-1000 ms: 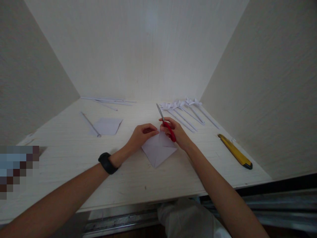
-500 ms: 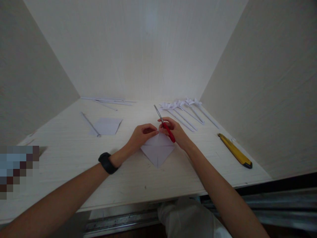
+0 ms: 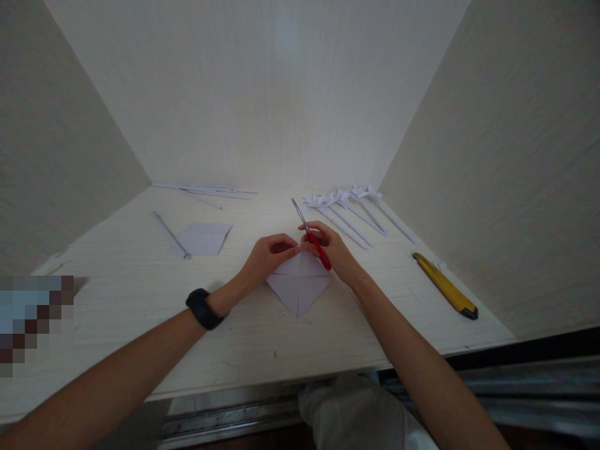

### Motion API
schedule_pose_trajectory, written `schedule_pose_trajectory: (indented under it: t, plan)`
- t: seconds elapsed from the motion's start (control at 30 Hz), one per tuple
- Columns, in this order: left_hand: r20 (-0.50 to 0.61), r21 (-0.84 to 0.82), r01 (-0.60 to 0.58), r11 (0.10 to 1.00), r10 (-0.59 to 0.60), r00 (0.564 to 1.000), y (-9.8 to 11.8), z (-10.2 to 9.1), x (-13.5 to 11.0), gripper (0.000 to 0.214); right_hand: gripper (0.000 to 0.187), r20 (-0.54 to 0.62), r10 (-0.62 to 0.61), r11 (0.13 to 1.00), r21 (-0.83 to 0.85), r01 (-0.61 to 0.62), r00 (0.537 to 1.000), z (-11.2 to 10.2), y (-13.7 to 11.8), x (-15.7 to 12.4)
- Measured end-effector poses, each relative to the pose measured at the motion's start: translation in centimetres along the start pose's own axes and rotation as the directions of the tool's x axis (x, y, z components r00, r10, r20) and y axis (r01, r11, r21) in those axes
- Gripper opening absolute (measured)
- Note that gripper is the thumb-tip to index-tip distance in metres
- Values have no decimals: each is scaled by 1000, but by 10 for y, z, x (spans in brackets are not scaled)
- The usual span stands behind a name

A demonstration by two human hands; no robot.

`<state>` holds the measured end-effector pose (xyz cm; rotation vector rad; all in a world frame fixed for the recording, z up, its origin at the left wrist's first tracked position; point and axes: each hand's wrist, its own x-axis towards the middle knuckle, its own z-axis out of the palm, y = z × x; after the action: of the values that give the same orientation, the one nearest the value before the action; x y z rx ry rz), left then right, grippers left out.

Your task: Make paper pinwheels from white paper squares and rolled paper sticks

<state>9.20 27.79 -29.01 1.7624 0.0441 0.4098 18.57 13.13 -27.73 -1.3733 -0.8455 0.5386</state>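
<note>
A square of white paper (image 3: 299,294) with crease lines lies corner-down in front of me. My left hand (image 3: 274,250) pinches its far corner between thumb and finger. Close beside it, my right hand (image 3: 325,244) has its fingertips at the same corner. Red-handled scissors (image 3: 320,251) are tucked in that right hand, their metal blades pointing up and away to the left. Whether the blades are fully together is hard to see. The fingertips partly hide the paper's far corner.
White paper flowers on stems (image 3: 347,203) lie at the back right. Thin rolled paper sticks (image 3: 206,189) rest at the back left. Nearer are a folded paper sheet (image 3: 204,239) and a single paper stick (image 3: 171,234). A yellow utility knife (image 3: 443,284) lies by the right wall.
Almost nothing differs. The paper's near corner has shifted very slightly; both hands and the scissors stay in place.
</note>
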Motion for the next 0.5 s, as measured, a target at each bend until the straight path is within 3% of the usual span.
schedule_pose_trajectory:
  t: [0.5]
  plan:
    - [-4,16,-13,1000,13,1000,-1,0,0,17,32,0,-46,997,-58,46,999,3,0,-1]
